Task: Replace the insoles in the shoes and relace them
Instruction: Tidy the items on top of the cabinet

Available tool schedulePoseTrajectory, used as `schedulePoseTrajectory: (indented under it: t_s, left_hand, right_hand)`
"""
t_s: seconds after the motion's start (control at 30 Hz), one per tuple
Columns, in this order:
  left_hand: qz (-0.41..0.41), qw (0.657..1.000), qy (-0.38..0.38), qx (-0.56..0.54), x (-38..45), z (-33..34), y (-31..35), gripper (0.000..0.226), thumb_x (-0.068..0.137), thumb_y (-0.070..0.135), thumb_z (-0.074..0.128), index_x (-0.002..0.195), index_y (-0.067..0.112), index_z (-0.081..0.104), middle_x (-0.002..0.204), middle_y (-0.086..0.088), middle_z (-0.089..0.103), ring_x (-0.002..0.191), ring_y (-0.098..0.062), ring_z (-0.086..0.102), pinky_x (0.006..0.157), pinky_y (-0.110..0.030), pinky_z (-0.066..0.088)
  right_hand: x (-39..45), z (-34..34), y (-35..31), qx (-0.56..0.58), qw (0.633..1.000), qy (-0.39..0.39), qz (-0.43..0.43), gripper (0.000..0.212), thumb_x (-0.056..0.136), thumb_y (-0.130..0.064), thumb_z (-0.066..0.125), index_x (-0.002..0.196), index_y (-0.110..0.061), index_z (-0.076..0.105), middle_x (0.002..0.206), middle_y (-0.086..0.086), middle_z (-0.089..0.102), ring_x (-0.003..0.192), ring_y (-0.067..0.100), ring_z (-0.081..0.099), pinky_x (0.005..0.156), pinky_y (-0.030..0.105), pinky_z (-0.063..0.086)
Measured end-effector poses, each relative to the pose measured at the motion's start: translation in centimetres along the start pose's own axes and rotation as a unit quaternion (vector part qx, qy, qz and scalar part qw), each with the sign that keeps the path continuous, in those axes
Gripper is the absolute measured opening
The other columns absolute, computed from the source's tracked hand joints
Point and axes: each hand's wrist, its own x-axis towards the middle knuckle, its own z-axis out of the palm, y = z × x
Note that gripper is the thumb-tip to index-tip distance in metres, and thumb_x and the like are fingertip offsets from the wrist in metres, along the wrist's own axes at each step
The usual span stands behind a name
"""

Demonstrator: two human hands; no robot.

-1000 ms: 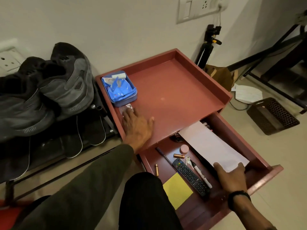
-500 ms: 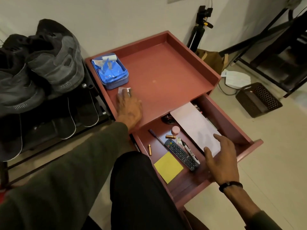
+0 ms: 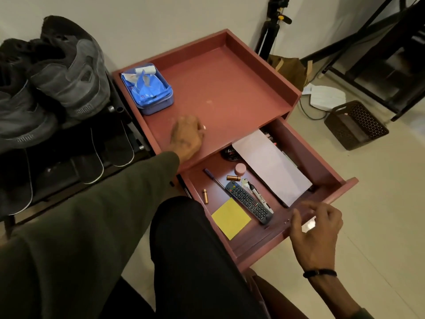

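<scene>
Two dark grey sneakers (image 3: 69, 65) sit on a black rack at the left. Dark insoles (image 3: 118, 146) with pale edges lie on the shelf below them. My left hand (image 3: 187, 137) rests on the red table top (image 3: 230, 88) in front of a blue box; its fingers are curled under, and a small pale packet (image 3: 204, 127) peeks out at the fingertips. My right hand (image 3: 315, 229) hovers over the front edge of the open drawer (image 3: 253, 240), fingers loosely curled and holding nothing. No laces are visible.
The drawer holds a white paper (image 3: 271, 166), a remote (image 3: 249, 202), a yellow sticky note (image 3: 231, 218), a pen, batteries, keys and a marker. A blue box (image 3: 147, 88) stands on the table top. A black basket (image 3: 356, 125), tripod and brown bag stand to the right.
My left hand reached the small packet by the blue box and drew back with it. My right hand left the white paper and moved to the drawer's front edge.
</scene>
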Motion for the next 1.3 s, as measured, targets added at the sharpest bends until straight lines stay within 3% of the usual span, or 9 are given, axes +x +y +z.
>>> schedulePoseTrajectory:
  t_s: [0.13, 0.33, 0.43, 0.6, 0.77, 0.9, 1.07, 1.2, 1.3]
  left_hand:
    - [0.167, 0.96, -0.219, 0.049, -5.6, 2.1, 3.4, 0.007, 0.085, 0.015, 0.073, 0.086, 0.017, 0.08, 0.085, 0.0, 0.077, 0.073, -0.015, 0.07, 0.074, -0.034, 0.06]
    - [0.11, 0.911, -0.358, 0.175, -7.9, 4.7, 3.7, 0.012, 0.08, 0.006, 0.073, 0.077, 0.017, 0.074, 0.09, -0.01, 0.076, 0.083, -0.029, 0.074, 0.074, -0.036, 0.06]
    - [0.113, 0.905, -0.356, 0.203, -7.2, 4.9, 2.7, 0.014, 0.086, 0.003, 0.066, 0.095, 0.007, 0.076, 0.099, -0.017, 0.075, 0.091, -0.034, 0.073, 0.078, -0.039, 0.06]
    - [0.134, 0.882, -0.376, 0.249, -7.4, 6.0, 2.5, 0.025, 0.095, 0.014, 0.065, 0.118, 0.009, 0.068, 0.12, -0.015, 0.068, 0.106, -0.034, 0.068, 0.082, -0.035, 0.051]
    - [0.22, 0.902, -0.343, 0.144, -8.9, 4.8, 5.2, 0.042, 0.097, 0.053, 0.06, 0.085, 0.014, 0.066, 0.073, -0.001, 0.06, 0.069, -0.022, 0.062, 0.06, -0.033, 0.044]
    - [0.331, 0.868, -0.354, 0.11, -12.8, 3.9, 7.7, 0.066, 0.084, 0.081, 0.051, 0.073, 0.016, 0.058, 0.067, 0.0, 0.059, 0.058, -0.013, 0.047, 0.055, -0.031, 0.042]
    - [0.374, 0.846, -0.301, 0.233, -15.2, 3.1, 9.0, 0.045, 0.091, 0.055, 0.063, 0.116, 0.018, 0.057, 0.108, -0.004, 0.056, 0.099, -0.023, 0.051, 0.089, -0.041, 0.044]
    - [0.288, 0.881, -0.223, 0.301, -13.7, 3.2, 7.7, 0.076, 0.085, 0.052, 0.067, 0.146, 0.018, 0.038, 0.147, -0.017, 0.04, 0.136, -0.034, 0.035, 0.111, -0.054, 0.032]
    - [0.208, 0.904, -0.19, 0.322, -12.1, 2.6, 6.5, 0.101, 0.081, 0.061, 0.067, 0.159, 0.021, 0.017, 0.164, -0.022, 0.013, 0.151, -0.044, 0.01, 0.12, -0.066, 0.008]
  right_hand:
    - [-2.2, -0.5, 1.1, 0.07, 0.993, -0.028, 0.094, 0.017, 0.092, -0.028, 0.068, 0.091, -0.019, 0.054, 0.097, 0.004, 0.057, 0.083, 0.015, 0.056, 0.066, 0.028, 0.047]
    - [-4.7, 0.0, 2.9, 0.115, 0.975, -0.131, 0.137, 0.029, 0.093, -0.053, 0.06, 0.103, -0.025, 0.057, 0.106, -0.009, 0.065, 0.096, 0.012, 0.064, 0.076, 0.029, 0.053]
    - [-5.6, 0.6, 3.1, 0.155, 0.954, -0.176, 0.186, 0.04, 0.094, -0.062, 0.052, 0.11, -0.026, 0.059, 0.11, -0.006, 0.066, 0.1, 0.02, 0.067, 0.08, 0.04, 0.058]
    - [-5.3, 0.6, 2.0, 0.224, 0.925, -0.179, 0.248, 0.037, 0.091, -0.055, 0.057, 0.111, -0.025, 0.057, 0.11, -0.003, 0.066, 0.095, 0.021, 0.071, 0.075, 0.037, 0.059]
    - [-4.8, 1.2, 1.5, 0.244, 0.92, -0.171, 0.254, 0.037, 0.088, -0.056, 0.061, 0.109, -0.026, 0.058, 0.113, 0.001, 0.066, 0.1, 0.022, 0.069, 0.073, 0.036, 0.059]
    - [-3.6, 2.5, 1.0, 0.194, 0.941, -0.159, 0.227, 0.046, 0.086, -0.063, 0.061, 0.116, -0.029, 0.056, 0.122, 0.003, 0.059, 0.103, 0.023, 0.064, 0.069, 0.032, 0.057]
    - [-0.8, 4.2, -0.2, 0.103, 0.963, -0.198, 0.152, 0.085, 0.08, -0.085, 0.05, 0.141, -0.025, 0.051, 0.146, 0.001, 0.051, 0.12, 0.023, 0.057, 0.097, 0.048, 0.054]
    - [1.5, 5.6, -2.7, 0.116, 0.957, -0.226, 0.141, 0.075, 0.086, -0.073, 0.053, 0.137, -0.018, 0.054, 0.142, 0.004, 0.054, 0.118, 0.019, 0.053, 0.097, 0.036, 0.045]
    - [3.6, 6.7, -4.8, 0.135, 0.946, -0.25, 0.157, 0.078, 0.083, -0.074, 0.058, 0.137, -0.017, 0.055, 0.135, 0.004, 0.058, 0.114, 0.022, 0.056, 0.1, 0.05, 0.051]
